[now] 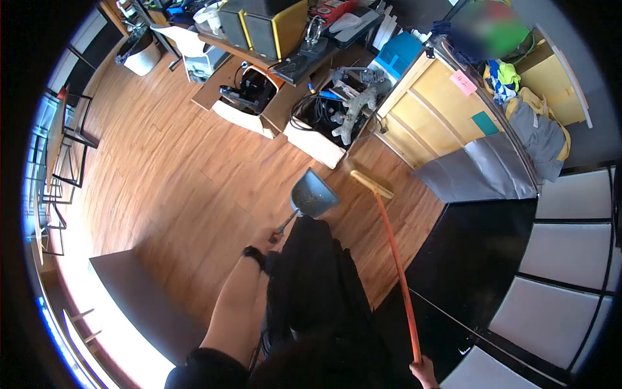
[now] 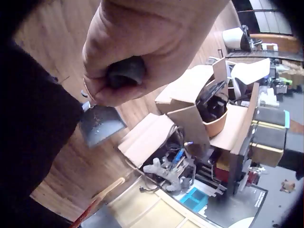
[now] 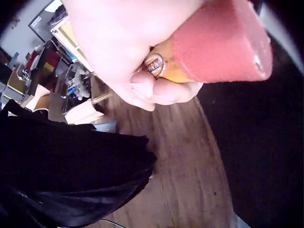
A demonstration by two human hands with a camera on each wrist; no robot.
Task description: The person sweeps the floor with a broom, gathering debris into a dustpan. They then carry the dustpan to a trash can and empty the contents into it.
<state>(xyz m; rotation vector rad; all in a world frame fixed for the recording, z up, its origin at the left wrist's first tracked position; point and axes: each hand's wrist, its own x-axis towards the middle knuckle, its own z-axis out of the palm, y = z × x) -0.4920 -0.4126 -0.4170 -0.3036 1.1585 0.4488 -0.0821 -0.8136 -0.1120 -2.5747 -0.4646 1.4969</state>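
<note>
A grey dustpan [image 1: 313, 194] lies on the wood floor, bits of debris in its pan; the left hand [image 1: 267, 239] grips its short handle. In the left wrist view the left hand [image 2: 137, 47] is curled round the dark handle end, with the dustpan [image 2: 100, 126] beyond. At the lower right the right hand [image 1: 424, 372] holds the top of a long red broom stick [image 1: 400, 279]. The broom's yellowish head [image 1: 372, 184] rests on the floor, right of the dustpan and apart from it. In the right wrist view the right hand [image 3: 137, 52] wraps the stick's red and orange end [image 3: 221, 45].
Cardboard boxes [image 1: 317, 146] of cables and parts stand ahead, under a cluttered desk [image 1: 259, 59]. A wooden cabinet side [image 1: 433, 107] is at the right, beside a black floor panel [image 1: 483, 256] and white panels [image 1: 538, 308]. Dark clothing hangs between the arms.
</note>
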